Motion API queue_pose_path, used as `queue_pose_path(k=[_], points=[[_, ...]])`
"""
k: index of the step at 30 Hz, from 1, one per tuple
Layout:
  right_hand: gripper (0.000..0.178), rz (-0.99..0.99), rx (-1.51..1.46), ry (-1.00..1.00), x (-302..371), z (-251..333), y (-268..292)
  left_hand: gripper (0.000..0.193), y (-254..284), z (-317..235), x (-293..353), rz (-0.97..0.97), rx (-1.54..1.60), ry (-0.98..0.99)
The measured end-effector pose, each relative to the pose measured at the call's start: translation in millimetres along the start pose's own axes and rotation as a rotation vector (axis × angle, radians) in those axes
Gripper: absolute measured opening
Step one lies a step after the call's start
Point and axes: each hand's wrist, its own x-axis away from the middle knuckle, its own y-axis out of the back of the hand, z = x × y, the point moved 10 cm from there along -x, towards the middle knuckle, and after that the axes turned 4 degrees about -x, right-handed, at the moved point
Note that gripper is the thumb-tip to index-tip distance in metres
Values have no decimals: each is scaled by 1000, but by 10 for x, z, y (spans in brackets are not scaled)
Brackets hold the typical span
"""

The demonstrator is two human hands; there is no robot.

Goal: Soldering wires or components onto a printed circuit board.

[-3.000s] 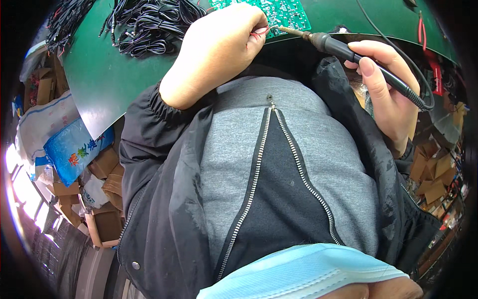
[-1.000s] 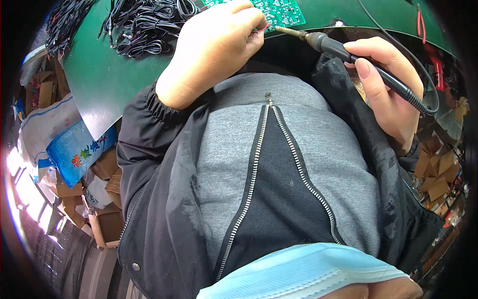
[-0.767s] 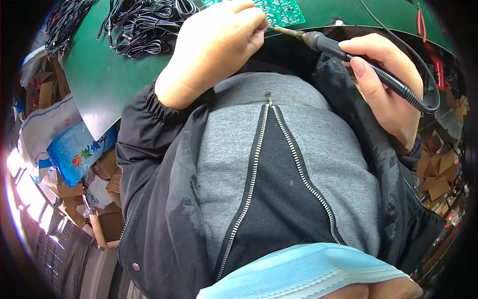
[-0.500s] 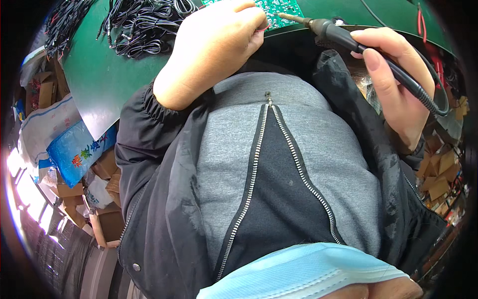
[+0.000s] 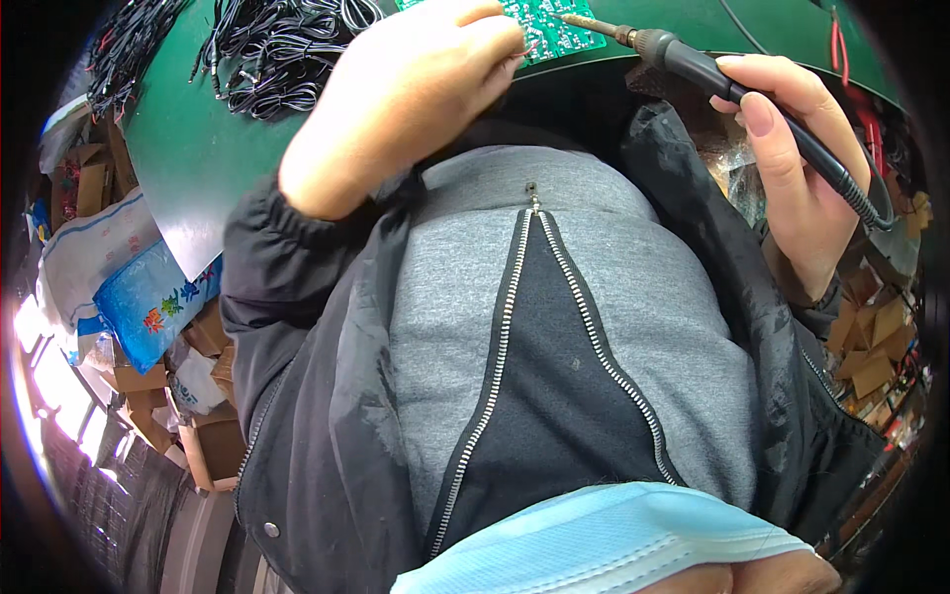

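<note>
Green tabletop (image 5: 188, 163), circuit board (image 5: 569, 32), cardboard boxes (image 5: 216, 450)

There is one left hand (image 5: 411, 94) and one right hand (image 5: 807, 193), which makes two. There is one soldering iron (image 5: 698, 68), one green board (image 5: 569, 35), one green table (image 5: 198, 163), two heaps of black wires (image 5: 282, 64), one blue mask (image 5: 594, 540) and one blue bag (image 5: 143, 302).

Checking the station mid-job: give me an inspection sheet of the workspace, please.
Surface: green table, partly hidden by the left hand.
Job's things: green circuit board near the table edge; soldering iron, tip over the board, contact unclear.
Clutter: black cable bundles at left.
Hands: left pinched beside the board, its hold unclear; right hand grips the iron.
Cables: iron's cord crosses the table.
Surroundings: cardboard boxes, blue bag.
</note>
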Motion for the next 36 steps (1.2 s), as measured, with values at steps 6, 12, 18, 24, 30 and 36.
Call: queue_pose_path(k=[6,12,18,24,30,36], points=[[24,-173,81,38,0,-64,178,9,830,349,-187,-148,-285,-34],[23,-218,-18,71,-110,-200,227,11,635,398,-279,-107,-342,110],[22,-246,-226,126,-406,-331,-297,6,212,508,-43,-5,52,245],[14,-229,-221,350,-594,-268,-593,6,269,573,-61,-65,-6,63],[20,-164,-161,290,-623,-215,-737,12,363,704,-122,68,159,181],[20,-212,-344,201,-601,-359,-683,21,377,943,-122,290,218,277]])
